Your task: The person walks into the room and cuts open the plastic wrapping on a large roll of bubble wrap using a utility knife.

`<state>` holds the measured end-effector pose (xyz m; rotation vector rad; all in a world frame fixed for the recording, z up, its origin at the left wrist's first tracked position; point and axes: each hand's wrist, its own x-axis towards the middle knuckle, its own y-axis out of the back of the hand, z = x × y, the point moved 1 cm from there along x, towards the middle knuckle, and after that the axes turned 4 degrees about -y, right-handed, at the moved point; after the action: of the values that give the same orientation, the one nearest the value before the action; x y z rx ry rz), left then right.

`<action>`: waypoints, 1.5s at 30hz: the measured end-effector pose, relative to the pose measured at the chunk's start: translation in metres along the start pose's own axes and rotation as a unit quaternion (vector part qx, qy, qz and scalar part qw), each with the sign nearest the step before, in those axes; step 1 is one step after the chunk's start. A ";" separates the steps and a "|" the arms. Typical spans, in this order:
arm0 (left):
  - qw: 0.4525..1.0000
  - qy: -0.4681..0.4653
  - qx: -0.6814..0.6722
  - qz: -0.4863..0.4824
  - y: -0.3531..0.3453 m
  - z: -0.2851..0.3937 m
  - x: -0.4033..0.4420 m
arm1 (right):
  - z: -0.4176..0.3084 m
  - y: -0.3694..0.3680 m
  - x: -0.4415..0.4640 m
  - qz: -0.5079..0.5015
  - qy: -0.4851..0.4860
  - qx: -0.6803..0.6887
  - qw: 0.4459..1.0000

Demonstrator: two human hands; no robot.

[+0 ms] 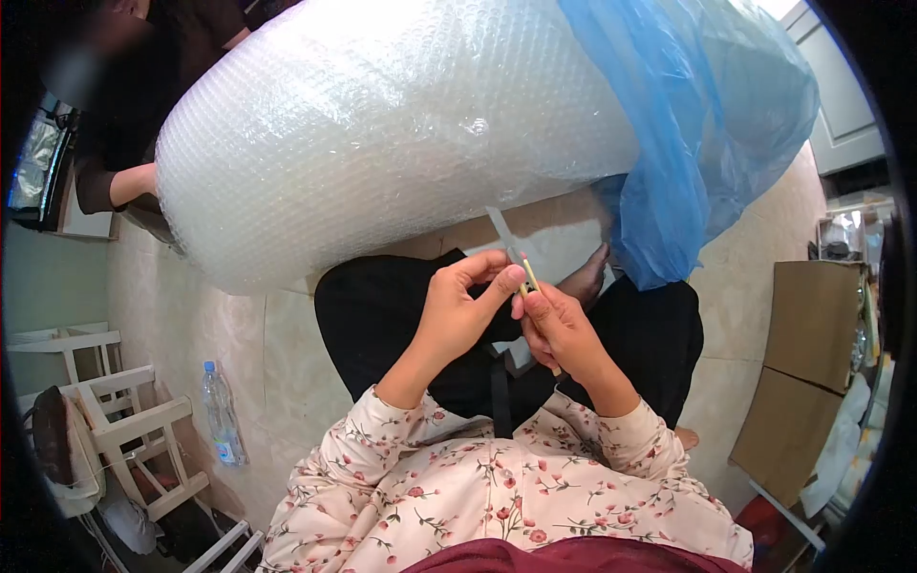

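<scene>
Above my lap my two hands meet around a thin yellow item [531,275], too small to make out fully. My left hand [460,310] pinches its upper part between thumb and fingers. My right hand [564,329] is closed round its lower part. A narrow translucent strip [501,227] sticks up just beyond my left fingertips. Past my crossed legs lies a large roll of bubble wrap [382,134], with a blue plastic bag [669,143] over its right end.
Another person's hand [134,183] touches the roll's left end. A water bottle [222,415] lies on the floor at left, near a white wooden rack [143,420]. Cardboard [798,372] stands at right. My bare foot [585,277] rests beyond my hands.
</scene>
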<state>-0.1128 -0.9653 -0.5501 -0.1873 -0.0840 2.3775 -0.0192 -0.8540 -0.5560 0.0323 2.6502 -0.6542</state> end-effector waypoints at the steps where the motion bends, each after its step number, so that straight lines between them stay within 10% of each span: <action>1: 1.000 0.003 -0.003 0.002 -0.001 -0.003 0.000 | 0.002 -0.001 0.000 0.012 -0.011 0.002 1.000; 4: 0.987 -0.002 0.156 0.025 0.008 -0.011 0.005 | 0.017 0.011 0.005 0.108 -0.008 -0.070 0.992; 8: 0.726 -0.314 0.605 0.092 0.018 0.013 0.028 | 0.011 0.017 0.012 0.325 0.116 -0.379 0.859; 15: 0.508 -0.378 0.772 0.046 0.047 0.002 0.079 | -0.005 0.028 0.059 0.381 0.006 -0.575 0.724; 45: 0.520 -0.410 0.749 0.019 0.059 -0.002 0.088 | -0.012 -0.008 0.078 0.393 0.035 -0.608 0.689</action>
<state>-0.2153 -0.9477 -0.5687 1.7107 1.4605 1.5051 -0.0964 -0.8619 -0.5739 0.7400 2.2272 1.3824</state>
